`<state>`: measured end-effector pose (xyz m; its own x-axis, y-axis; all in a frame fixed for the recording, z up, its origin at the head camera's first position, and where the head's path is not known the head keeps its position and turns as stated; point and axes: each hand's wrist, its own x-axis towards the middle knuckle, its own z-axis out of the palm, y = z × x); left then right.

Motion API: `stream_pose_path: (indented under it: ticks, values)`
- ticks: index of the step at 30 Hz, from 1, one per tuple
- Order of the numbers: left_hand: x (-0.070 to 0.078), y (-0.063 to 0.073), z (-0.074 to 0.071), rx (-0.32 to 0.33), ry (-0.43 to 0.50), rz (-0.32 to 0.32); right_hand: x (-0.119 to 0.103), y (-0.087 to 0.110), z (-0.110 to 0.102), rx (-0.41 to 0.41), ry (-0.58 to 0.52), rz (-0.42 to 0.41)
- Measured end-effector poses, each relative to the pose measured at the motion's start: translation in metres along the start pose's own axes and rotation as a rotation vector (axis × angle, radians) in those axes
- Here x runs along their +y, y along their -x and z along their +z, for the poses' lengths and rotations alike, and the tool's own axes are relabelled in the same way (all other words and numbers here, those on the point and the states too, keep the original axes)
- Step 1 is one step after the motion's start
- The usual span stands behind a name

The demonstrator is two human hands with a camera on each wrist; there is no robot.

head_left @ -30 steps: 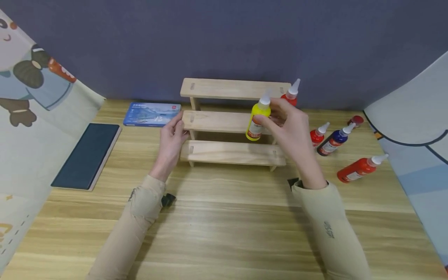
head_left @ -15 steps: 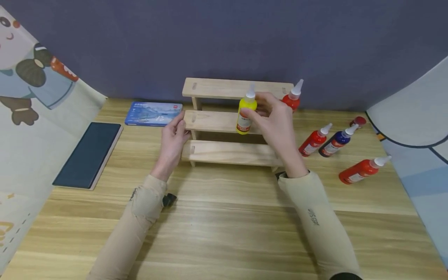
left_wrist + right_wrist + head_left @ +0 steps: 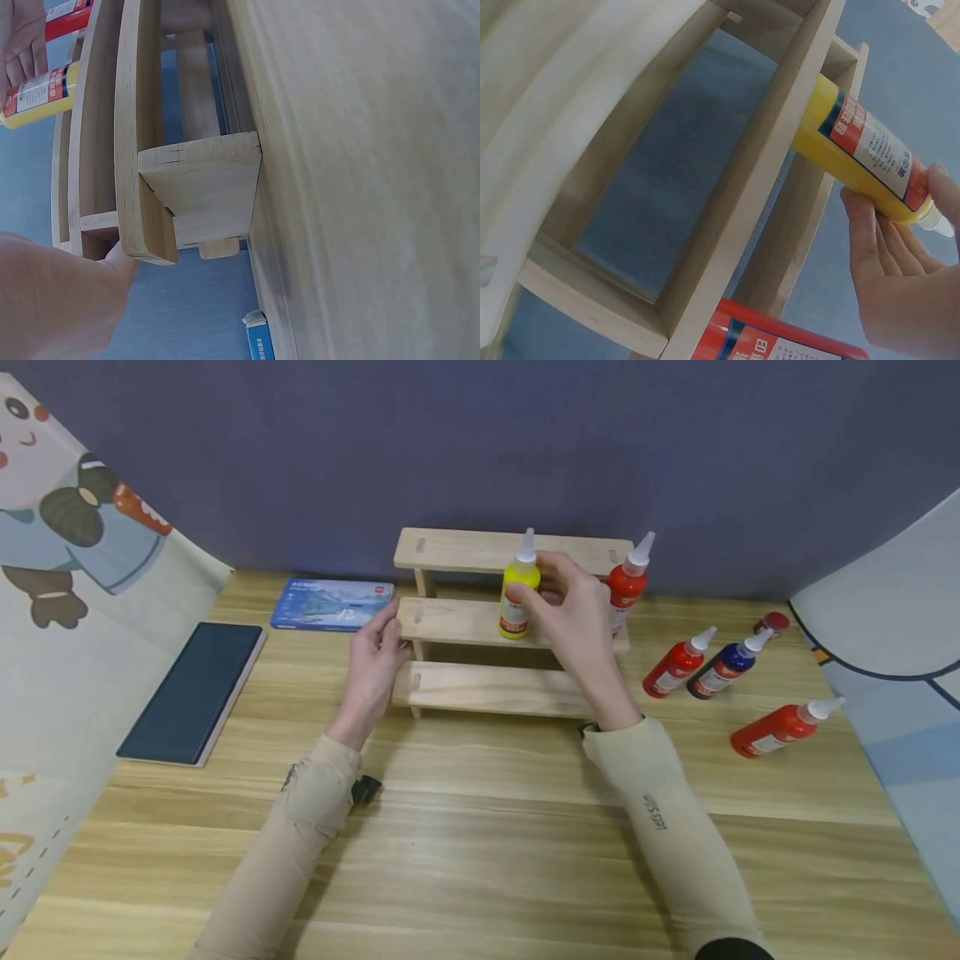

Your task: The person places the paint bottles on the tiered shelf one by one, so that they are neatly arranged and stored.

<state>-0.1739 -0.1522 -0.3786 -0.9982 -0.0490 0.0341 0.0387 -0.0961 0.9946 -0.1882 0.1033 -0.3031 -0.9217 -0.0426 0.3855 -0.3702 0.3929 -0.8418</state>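
A three-tier wooden stepped stand (image 3: pixel 487 687) stands at the back of the table. My left hand (image 3: pixel 375 656) holds the left end of its middle tier, and the thumb lies along the edge in the left wrist view. Between thumb and fingers, my right hand (image 3: pixel 581 622) grips an upright yellow squeeze bottle (image 3: pixel 517 602) with a white nozzle. The bottle's base is at the middle tier; in the right wrist view its bottom (image 3: pixel 819 97) meets the tier's edge, though contact is unclear. A red squeeze bottle (image 3: pixel 627 585) stands on the right end of that tier, partly behind my right hand.
Right of the stand are a red bottle (image 3: pixel 675 668) and a dark blue bottle (image 3: pixel 722 670), with another red bottle (image 3: pixel 776 731) farther right. A small red-capped item (image 3: pixel 772 622) sits behind them. Left lie a blue flat box (image 3: pixel 330 604) and a dark tablet-like slab (image 3: pixel 191 692).
My right hand has carried the yellow bottle leftward and slightly back over the middle tier, uncovering the red bottles on its right. The left hand has stayed on the stand.
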Motion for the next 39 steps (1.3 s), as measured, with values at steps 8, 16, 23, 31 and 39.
stream_pose_path:
  ticks: [8,16,23,31,39]
  values:
    - [-0.001,0.001,0.0,-0.004,0.011,0.009,0.001,0.0,0.001,0.002,0.046,0.013]
    - [-0.001,0.0,0.001,0.005,0.01,0.003,0.002,0.002,0.001,0.001,0.069,0.008]
    - [-0.002,-0.001,0.001,0.011,0.006,0.004,0.003,0.004,0.001,0.011,0.083,0.009]
    - [-0.001,-0.001,0.001,0.009,0.01,0.007,-0.003,0.017,-0.013,0.048,0.018,-0.005]
    - [-0.002,-0.001,0.001,0.019,-0.002,-0.001,-0.011,0.039,-0.04,0.109,0.05,-0.048]
